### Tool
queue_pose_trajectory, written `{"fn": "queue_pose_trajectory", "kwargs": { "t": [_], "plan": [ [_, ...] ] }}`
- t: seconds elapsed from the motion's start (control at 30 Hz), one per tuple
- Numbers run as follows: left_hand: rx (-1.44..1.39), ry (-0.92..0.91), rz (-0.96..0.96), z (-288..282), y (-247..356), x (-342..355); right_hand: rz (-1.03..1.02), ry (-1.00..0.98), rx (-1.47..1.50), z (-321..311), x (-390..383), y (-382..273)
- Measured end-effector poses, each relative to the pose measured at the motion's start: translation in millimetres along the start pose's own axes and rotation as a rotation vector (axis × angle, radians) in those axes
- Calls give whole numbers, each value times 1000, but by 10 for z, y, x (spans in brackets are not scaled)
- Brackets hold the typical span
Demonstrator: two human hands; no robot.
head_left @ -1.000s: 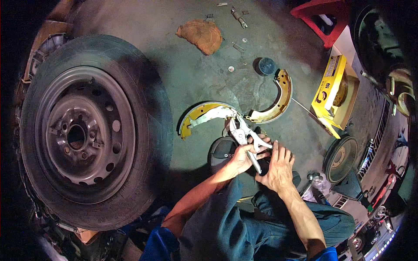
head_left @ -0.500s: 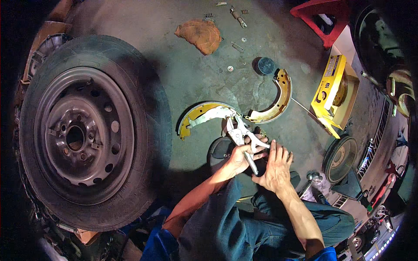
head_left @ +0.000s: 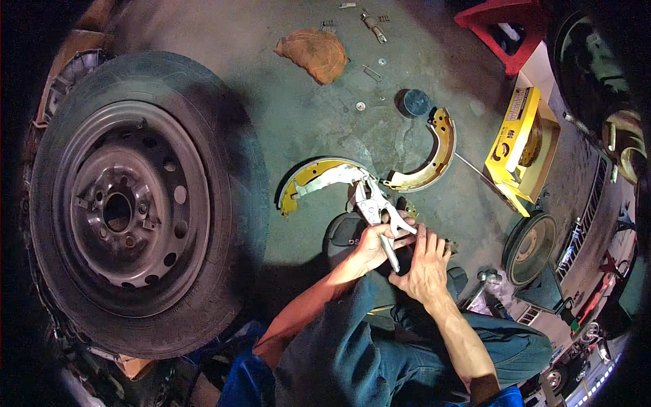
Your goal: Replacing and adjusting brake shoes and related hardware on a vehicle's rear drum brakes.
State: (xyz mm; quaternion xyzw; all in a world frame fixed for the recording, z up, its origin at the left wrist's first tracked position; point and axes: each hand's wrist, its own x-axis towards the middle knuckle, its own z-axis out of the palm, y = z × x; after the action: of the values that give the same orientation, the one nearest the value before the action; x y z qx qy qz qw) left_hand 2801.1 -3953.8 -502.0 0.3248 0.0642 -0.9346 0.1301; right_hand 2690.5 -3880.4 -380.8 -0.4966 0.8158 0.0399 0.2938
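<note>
My left hand (head_left: 371, 245) is wrapped round silver locking pliers (head_left: 369, 209), whose jaws meet the chain-like or linked end of a yellow-backed curved brake shoe (head_left: 306, 178); the exact grip there is hard to make out. My right hand (head_left: 424, 268) holds the handles from the right, fingertips on the upper one and thumb near the lower end. A second curved brake shoe (head_left: 442, 152) lies just beyond the jaws to the right. A dark padded object (head_left: 336, 237) sits beneath my hands.
A large tyre and steel wheel (head_left: 88, 278) fill the left. A rag (head_left: 308, 54), dark round cap (head_left: 416, 102) and small hardware (head_left: 373, 27) lie on the floor (head_left: 258, 81). Right are a yellow box (head_left: 508, 142), red stand (head_left: 491, 20) and drum (head_left: 529, 247).
My right hand has shifted slightly left toward my left hand, and the pliers' handles look a little closer together. The brake shoes stay in place.
</note>
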Motion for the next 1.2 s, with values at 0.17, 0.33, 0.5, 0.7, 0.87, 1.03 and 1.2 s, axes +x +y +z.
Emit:
{"fn": "queue_pose_trajectory", "kwargs": {
  "t": [0.17,0.33,0.5,0.7,0.87,1.03,1.2],
  "plan": [
    [7,11,-13,30,23,-31,24,-14,0,-2,-25,-49],
    [50,25,-44,99,66,-73,68,-52,-9,7,-31,-58],
    [15,50,-46,79,73,-74,57,-47,6,19,-27,-54],
    [26,26,-36,102,81,-60,52,-41,-27,-22,-4,-50],
    [26,26,-26,42,56,-35,57,-59,-33,-42,23,-75],
    [-30,13,7,-53,3,29,56,-67,-10,-42,51,-83],
    [-55,12,4,18,-2,0,52,-39,-4,-59,13,-97]
  ]
}}
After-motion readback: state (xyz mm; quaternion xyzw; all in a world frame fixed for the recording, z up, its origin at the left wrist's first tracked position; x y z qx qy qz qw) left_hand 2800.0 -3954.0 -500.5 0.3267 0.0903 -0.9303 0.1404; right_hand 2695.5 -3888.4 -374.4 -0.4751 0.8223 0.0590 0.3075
